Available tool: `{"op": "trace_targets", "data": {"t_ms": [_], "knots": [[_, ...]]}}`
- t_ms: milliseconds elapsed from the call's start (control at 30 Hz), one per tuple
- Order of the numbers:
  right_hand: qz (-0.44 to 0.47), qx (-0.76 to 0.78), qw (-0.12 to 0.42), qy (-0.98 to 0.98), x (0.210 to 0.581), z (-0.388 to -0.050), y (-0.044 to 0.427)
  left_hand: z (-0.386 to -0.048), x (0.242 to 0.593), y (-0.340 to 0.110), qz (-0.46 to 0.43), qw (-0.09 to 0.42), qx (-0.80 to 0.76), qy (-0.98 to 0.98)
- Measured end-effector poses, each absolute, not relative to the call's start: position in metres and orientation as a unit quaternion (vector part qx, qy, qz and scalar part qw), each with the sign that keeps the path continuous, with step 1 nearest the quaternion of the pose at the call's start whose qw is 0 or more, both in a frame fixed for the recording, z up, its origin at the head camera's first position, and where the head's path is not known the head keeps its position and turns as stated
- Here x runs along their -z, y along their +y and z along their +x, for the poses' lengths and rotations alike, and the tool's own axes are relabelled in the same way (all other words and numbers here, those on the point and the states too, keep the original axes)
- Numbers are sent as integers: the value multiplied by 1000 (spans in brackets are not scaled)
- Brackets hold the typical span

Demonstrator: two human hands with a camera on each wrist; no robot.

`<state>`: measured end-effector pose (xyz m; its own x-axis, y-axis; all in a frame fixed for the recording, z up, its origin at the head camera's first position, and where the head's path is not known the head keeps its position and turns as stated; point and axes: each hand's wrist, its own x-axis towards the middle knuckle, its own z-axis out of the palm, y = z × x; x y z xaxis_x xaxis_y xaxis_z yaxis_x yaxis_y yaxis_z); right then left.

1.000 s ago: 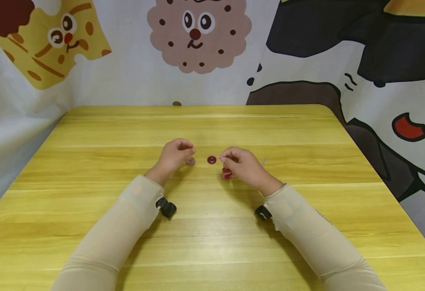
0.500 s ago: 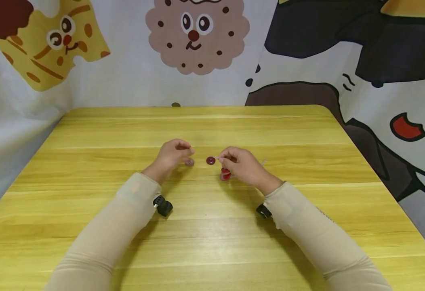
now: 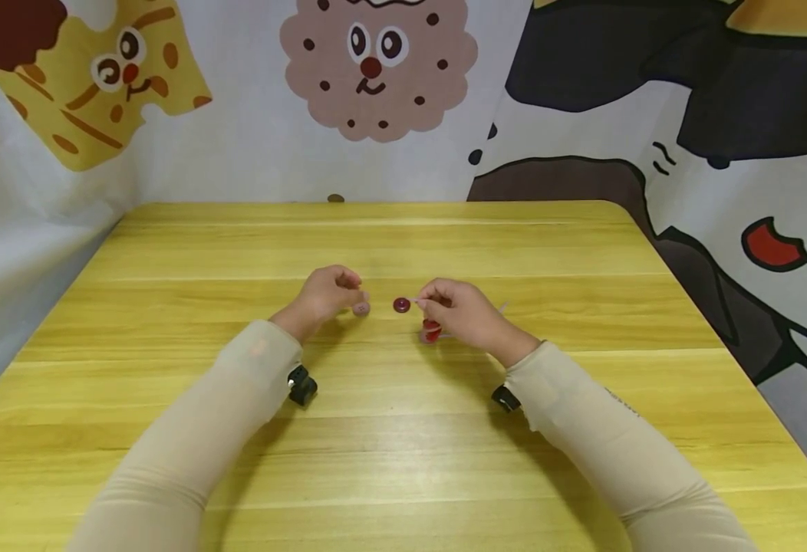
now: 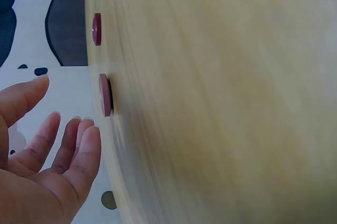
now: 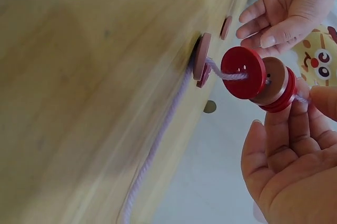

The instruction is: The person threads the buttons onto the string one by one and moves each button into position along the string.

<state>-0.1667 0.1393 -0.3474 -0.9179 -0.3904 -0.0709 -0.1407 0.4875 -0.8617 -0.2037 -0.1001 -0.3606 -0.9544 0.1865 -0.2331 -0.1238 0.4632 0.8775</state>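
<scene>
My left hand (image 3: pixel 322 297) hovers with relaxed, spread fingers by a pink button (image 3: pixel 360 308) on the table; in the left wrist view the hand (image 4: pixel 52 171) is apart from that button (image 4: pixel 105 95). A dark red button (image 3: pixel 401 305) lies between the hands. My right hand (image 3: pixel 469 318) pinches a pale purple cord; in the right wrist view, the cord (image 5: pixel 163 129) runs through a stack of red and pink buttons (image 5: pixel 243 72) hanging below the fingers (image 5: pixel 300 124). Another pink button (image 5: pixel 201 56) is at the cord by the tabletop.
The wooden table (image 3: pixel 390 460) stretches around both hands, with a cartoon-printed cloth (image 3: pixel 238 138) hanging behind its far edge. Small black cameras (image 3: pixel 302 386) are worn at both wrists.
My left hand and forearm have shifted slightly left, a little further from the dark red button. The right hand stays nearly still, with the cord pinched throughout.
</scene>
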Motion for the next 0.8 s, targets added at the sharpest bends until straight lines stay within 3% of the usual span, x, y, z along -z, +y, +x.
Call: {"op": "trace_targets", "data": {"t_ms": [200,800], "knots": [[-163,473,133,856,347,-167,140,-206,360,-100,27,169,-486,857],[-167,467,135,858,348,-168,143,-212,364,-96,100,163,-352,916]]}}
